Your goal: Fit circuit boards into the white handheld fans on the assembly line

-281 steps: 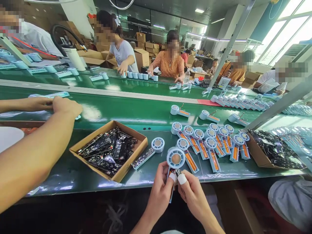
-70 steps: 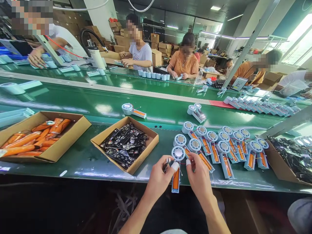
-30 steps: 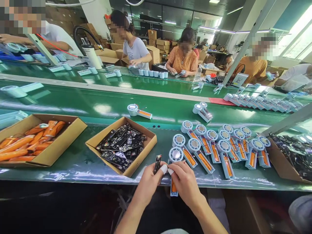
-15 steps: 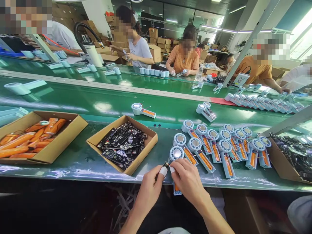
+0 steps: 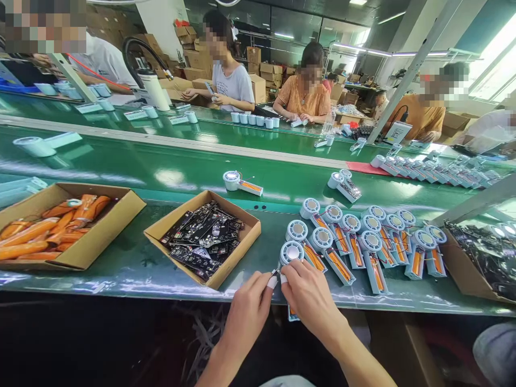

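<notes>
Fan (image 5: 292, 252) just beyond both hands, handle (image 5: 293, 317) running back under the right hand (image 5: 309, 293), the nearer one.
Head view: left hand (image 5: 246, 305) pinches a circuit board (image 5: 276, 272); right fingers (image 5: 284, 278) bunch beside its end, anything between them too small to tell.

Free gap between 2 cartons (image 5: 239, 257), seemingly tight among devices (image 5: 371, 242)

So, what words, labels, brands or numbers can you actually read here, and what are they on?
None can be read with certainty.
Printed shirt across the line: lines of print, too blurred.
White boxy object at far right: dark marks, too small.
Black circuit boards in the middle cardboard box: tiny pale marks; I can't tell whether they include letters.
</notes>
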A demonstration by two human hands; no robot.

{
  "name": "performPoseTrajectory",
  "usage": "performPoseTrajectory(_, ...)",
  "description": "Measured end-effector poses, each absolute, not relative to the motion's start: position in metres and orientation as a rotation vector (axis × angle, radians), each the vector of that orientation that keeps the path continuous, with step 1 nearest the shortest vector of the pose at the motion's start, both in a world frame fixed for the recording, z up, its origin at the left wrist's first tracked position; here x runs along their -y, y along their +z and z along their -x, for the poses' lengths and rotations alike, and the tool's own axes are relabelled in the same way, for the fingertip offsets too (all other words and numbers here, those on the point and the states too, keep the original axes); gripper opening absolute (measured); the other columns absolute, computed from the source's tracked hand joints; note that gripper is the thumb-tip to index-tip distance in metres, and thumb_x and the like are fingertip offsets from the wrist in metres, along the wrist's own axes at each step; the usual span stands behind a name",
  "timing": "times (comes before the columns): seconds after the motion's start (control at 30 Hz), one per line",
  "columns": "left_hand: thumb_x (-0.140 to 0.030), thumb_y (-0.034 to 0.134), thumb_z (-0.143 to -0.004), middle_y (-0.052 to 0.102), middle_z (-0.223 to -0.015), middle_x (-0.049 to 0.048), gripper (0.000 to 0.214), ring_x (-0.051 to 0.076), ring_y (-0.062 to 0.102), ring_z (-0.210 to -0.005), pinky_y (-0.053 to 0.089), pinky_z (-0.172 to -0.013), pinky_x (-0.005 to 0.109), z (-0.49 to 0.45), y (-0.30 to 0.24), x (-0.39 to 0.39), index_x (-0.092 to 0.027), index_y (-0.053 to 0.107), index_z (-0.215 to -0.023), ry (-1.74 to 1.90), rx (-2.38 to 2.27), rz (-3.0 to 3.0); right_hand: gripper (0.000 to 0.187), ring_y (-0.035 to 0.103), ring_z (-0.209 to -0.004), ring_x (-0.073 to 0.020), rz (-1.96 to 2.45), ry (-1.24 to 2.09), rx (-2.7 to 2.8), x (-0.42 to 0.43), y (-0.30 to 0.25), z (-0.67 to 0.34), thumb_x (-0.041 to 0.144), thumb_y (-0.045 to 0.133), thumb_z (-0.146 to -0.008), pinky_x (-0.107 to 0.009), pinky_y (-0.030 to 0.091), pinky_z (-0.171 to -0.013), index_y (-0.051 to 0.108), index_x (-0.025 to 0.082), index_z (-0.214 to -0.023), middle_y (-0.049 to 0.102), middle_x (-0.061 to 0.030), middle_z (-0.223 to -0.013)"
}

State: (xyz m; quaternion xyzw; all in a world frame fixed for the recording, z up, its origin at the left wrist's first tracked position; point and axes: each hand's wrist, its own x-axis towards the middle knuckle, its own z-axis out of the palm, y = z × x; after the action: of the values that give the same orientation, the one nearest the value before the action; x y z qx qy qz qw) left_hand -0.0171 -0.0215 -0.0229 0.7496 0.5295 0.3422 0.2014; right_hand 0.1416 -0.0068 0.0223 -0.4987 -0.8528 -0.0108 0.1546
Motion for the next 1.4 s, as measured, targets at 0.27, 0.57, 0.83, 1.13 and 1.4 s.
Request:
performPoseTrajectory(0.27,-0.014,0.034,-0.098,0.067,-0.088,0.0046,0.031,0.02,0.068,-0.076,0.051,-0.065,0.028,0.031,-0.013,0.016,-0.021,0.064,-0.104,0.822,-1.364,-2.284,0.019,0.065,-0.083,-0.0198,1.372,0.269,2.359,0.003,0.021,-0.149,0.004,0.052,-0.093,-0.028,0.049,-0.072,0.064,0.018,-0.099,0.067,-0.0048,-0.091)
performPoseTrajectory(0.57,-0.02,0.037,-0.101,0.063,-0.08,0.0014,0.029,0.016,0.062,-0.072,0.045,-0.067,0.025,0.037,-0.009,0.001,-0.02,0.064,-0.088,0.765,-1.136,-2.132,0.025,0.064,-0.087,-0.0197,1.153,0.44,2.275,-0.002,0.012,-0.163,0.007,0.047,-0.097,-0.03,0.053,-0.078,0.067,0.019,-0.107,0.068,-0.0071,-0.096)
performPoseTrajectory(0.83,-0.028,0.04,-0.098,0.075,-0.096,0.0058,0.03,0.022,0.071,-0.087,0.052,-0.076,0.029,0.035,-0.016,0.007,-0.023,0.069,-0.103,0.84,-1.302,-1.961,0.031,0.067,-0.097,-0.0205,1.268,0.521,2.032,0.012,0.023,-0.171,0.013,0.054,-0.093,-0.031,0.058,-0.082,0.063,0.023,-0.121,0.067,-0.0088,-0.116)
performPoseTrajectory(1.13,-0.041,0.038,-0.096,0.068,-0.067,-0.0017,0.025,0.021,0.065,-0.06,0.049,-0.063,0.032,0.028,-0.009,0.022,-0.025,0.056,-0.104,0.764,-1.467,-1.689,0.026,0.069,-0.079,-0.0172,1.411,0.472,1.577,0.018,0.009,-0.177,0.024,0.055,-0.092,-0.03,0.062,-0.072,0.068,0.021,-0.115,0.068,-0.0111,-0.118)
performPoseTrajectory(1.4,-0.025,0.037,-0.093,0.072,-0.092,0.0042,0.03,0.017,0.062,-0.059,0.053,-0.065,0.031,0.02,-0.007,0.023,-0.023,0.056,-0.115,0.911,-1.367,-1.638,0.025,0.075,-0.087,-0.0208,1.246,0.893,1.521,0.012,0.012,-0.154,0.024,0.06,-0.092,-0.034,0.061,-0.083,0.067,0.021,-0.116,0.078,-0.0055,-0.091)
